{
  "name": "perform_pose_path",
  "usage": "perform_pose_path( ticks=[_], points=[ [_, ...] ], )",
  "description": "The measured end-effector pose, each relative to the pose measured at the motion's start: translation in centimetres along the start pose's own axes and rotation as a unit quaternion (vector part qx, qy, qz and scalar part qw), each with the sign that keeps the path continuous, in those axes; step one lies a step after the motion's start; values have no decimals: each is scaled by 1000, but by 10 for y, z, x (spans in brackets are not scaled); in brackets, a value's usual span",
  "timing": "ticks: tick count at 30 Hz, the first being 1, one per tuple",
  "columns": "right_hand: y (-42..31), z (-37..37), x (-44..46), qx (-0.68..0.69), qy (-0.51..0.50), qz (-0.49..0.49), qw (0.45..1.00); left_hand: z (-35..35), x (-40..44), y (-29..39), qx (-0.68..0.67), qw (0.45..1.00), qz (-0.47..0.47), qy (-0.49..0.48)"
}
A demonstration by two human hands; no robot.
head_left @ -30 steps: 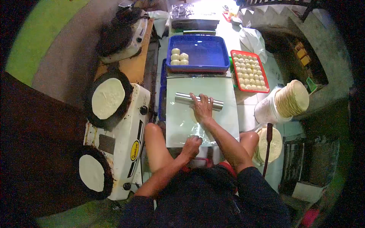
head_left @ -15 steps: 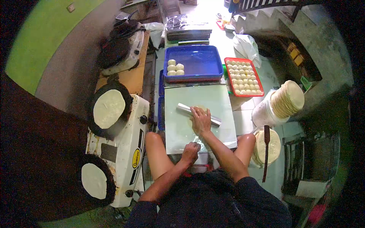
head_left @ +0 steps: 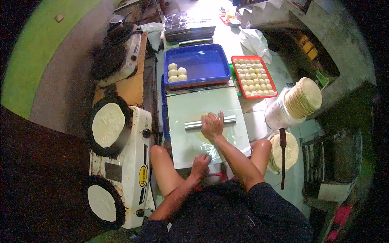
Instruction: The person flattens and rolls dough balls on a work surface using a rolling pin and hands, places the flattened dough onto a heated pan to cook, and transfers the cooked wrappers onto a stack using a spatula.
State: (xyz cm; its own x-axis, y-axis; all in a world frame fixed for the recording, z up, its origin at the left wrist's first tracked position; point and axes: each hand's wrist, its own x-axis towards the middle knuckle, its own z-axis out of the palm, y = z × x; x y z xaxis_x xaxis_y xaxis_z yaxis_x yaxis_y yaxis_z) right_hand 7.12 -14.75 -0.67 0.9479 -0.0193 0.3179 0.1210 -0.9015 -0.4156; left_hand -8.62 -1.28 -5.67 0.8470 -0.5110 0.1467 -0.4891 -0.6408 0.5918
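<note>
My right hand (head_left: 212,126) is laid over a shiny metal rolling pin (head_left: 230,119) on the pale board (head_left: 182,105). Under and around the pin lies a thin sheet of dough (head_left: 199,136), hard to tell from the board. My left hand (head_left: 200,164) is closed at the board's near edge; whether it pinches anything is hidden. Beyond the board, a blue tray (head_left: 206,60) holds several dough balls (head_left: 177,73) at its left side.
At the left, a white stove (head_left: 135,162) carries two black pans with flat dough rounds (head_left: 108,124). A red tray (head_left: 253,77) of dough balls stands at the back right. Stacked flatbreads (head_left: 304,97) top a white bucket (head_left: 277,115), near a dark spatula (head_left: 283,158).
The rolling pin has turned from slanting down rightward to nearly level, with my right hand still on it. My left hand stays near the board's edge. The camera view has shifted.
</note>
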Motion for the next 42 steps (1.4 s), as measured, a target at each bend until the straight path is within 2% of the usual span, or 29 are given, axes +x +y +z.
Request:
perform_pose_path(
  ticks=[1,4,7,9,10,13,17,18,21,22,25,26,29,30,33,36,38,39,41,42],
  points=[
    [5,4,3,11,33,-6,999,-2,0,2,-8,1000,-1,-1],
    [5,-2,14,56,17,-4,998,5,-4,-2,-10,1000,4,12],
    [9,13,24,115,-60,-6,991,-3,-3,3,7,1000,0,-18],
    [1,1,28,174,-185,12,967,-1,-3,2,12,1000,-5,-21],
    [-5,-11,22,78,-240,-9,968,1,-3,1,14,1000,-7,-22],
    [-14,-23,1,-62,-238,-99,964,6,-4,-4,71,996,-12,-59],
    [-7,-31,-26,-26,-226,-128,965,2,-4,-1,60,997,-18,-41],
    [-2,-29,-30,16,-216,-125,968,4,-4,-4,53,998,-10,-33],
    [3,-46,-36,22,-213,-97,972,-3,-3,-2,39,998,-7,-47],
    [4,-54,-34,17,-243,-74,967,-8,-1,1,36,998,-10,-58],
    [13,-59,-37,52,-208,-50,976,-13,4,4,39,996,-24,-70],
    [13,-61,-34,26,-214,-41,976,-14,5,5,31,997,-17,-61],
    [33,-31,-29,78,-179,-38,980,-21,7,12,-2,998,-9,-55],
    [32,-35,-30,3,-137,-67,988,-30,9,20,-18,997,-14,-67],
    [30,-47,-15,-19,-213,-34,976,-29,11,17,-24,998,-8,-62],
    [37,-26,-9,-22,-78,-97,992,-23,9,14,-27,998,-6,-58],
    [41,-13,0,0,-23,-125,992,-28,11,11,-45,994,-33,-91],
    [40,-7,6,13,6,-139,990,-31,14,11,-53,996,-16,-69],
    [37,13,24,16,18,-149,989,-40,21,17,-65,997,26,-26],
    [37,26,37,25,19,-155,987,-43,25,21,-26,999,-12,-33]
  ],
)
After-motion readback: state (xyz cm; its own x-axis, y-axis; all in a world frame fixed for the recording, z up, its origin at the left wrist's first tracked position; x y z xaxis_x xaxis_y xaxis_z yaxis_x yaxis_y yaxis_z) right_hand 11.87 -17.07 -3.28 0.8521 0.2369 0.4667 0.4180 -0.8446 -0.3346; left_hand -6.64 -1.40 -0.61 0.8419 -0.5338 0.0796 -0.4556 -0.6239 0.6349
